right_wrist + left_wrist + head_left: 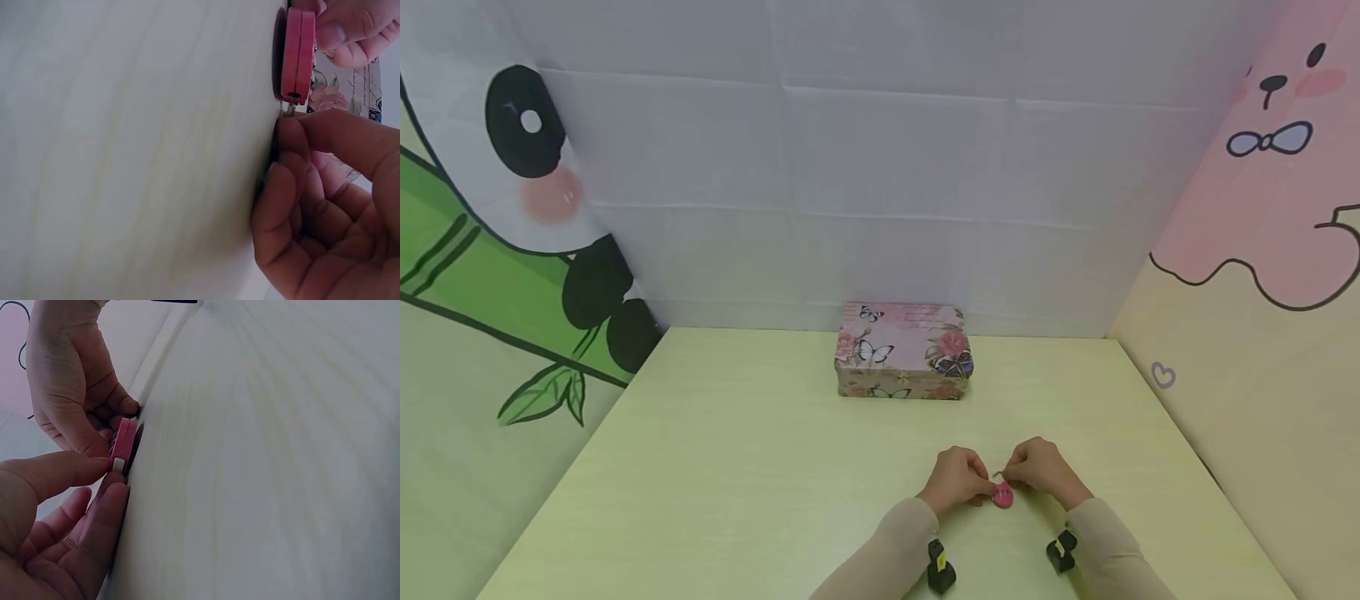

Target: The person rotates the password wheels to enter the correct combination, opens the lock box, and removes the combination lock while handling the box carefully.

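A small pink combination padlock (1002, 496) is between the two hands, just above the table. In the left wrist view its dials face away from the tabletop, and a pale tab shows on the edge of the padlock (124, 442). My left hand (957, 479) pinches the body between thumb and fingers. On the other side, my right hand (1042, 468) pinches the thin metal shackle (997, 475), which juts out like a hook in the head view. A dark hole shows in the end of the padlock (298, 56) beside the right fingertips; they hide much of the shackle.
A butterfly-and-rose patterned box (902, 337) with its lid on stands at the back of the pale yellow table (737, 467). White cloth (895, 158) hangs behind, with cartoon-printed panels at both sides. A dark wrist device (940, 568) sits under each forearm.
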Demonstrator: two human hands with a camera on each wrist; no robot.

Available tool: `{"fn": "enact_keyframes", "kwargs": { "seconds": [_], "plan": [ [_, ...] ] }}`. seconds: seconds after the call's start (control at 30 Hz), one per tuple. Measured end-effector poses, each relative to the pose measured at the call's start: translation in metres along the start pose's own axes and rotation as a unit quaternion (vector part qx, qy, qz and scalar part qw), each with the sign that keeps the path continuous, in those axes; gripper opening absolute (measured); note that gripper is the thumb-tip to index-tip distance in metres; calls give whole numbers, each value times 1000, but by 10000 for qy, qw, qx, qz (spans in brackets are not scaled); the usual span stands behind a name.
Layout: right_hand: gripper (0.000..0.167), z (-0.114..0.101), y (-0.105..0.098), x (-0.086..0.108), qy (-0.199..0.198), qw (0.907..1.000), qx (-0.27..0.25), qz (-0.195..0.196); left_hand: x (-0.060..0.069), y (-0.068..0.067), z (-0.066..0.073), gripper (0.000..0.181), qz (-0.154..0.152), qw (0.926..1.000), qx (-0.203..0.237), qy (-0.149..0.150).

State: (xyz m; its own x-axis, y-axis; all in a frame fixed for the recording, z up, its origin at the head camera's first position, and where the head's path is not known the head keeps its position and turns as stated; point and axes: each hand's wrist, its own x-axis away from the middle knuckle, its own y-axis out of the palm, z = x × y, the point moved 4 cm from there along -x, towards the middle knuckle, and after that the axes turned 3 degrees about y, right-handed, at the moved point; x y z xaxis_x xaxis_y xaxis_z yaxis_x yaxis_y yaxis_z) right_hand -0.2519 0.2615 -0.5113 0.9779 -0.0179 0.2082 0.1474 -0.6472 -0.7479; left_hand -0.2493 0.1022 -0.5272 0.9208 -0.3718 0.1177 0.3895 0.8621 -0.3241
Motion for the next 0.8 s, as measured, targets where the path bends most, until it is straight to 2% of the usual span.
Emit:
{"fn": "enact_keyframes", "kwargs": {
  "seconds": [0.17,0.23,0.37,0.43,0.53,0.6,0.63,0.7,0.8],
  "plan": [
    [13,-2,1,-3,-50,9997,-1,-238,0,-5,0,21,-144,9998,98,60],
    [11,-3,1,-5,-21,9993,46,-369,-1,-10,0,18,-297,9993,-65,214],
    [11,-6,-1,-8,34,9985,140,-526,-2,-24,1,13,-519,9930,-792,701],
    [12,-8,-3,-9,60,9982,198,-568,-1,-34,3,10,-509,9878,-1187,874],
    [13,-10,-5,-8,42,9978,338,-564,3,-50,7,9,-377,9791,-1752,957],
    [13,-13,-8,-6,-48,9976,479,-505,7,-60,10,15,-269,9689,-2203,1090],
    [13,-14,-9,-6,-113,9974,548,-460,8,-65,12,19,-200,9609,-2487,1203],
    [13,-19,-12,-3,-288,9964,712,-370,11,-74,15,26,-26,9399,-3068,1500],
    [17,-28,-14,0,-573,9940,898,-229,18,-88,20,38,238,9075,-3809,1753]
  ]
}}
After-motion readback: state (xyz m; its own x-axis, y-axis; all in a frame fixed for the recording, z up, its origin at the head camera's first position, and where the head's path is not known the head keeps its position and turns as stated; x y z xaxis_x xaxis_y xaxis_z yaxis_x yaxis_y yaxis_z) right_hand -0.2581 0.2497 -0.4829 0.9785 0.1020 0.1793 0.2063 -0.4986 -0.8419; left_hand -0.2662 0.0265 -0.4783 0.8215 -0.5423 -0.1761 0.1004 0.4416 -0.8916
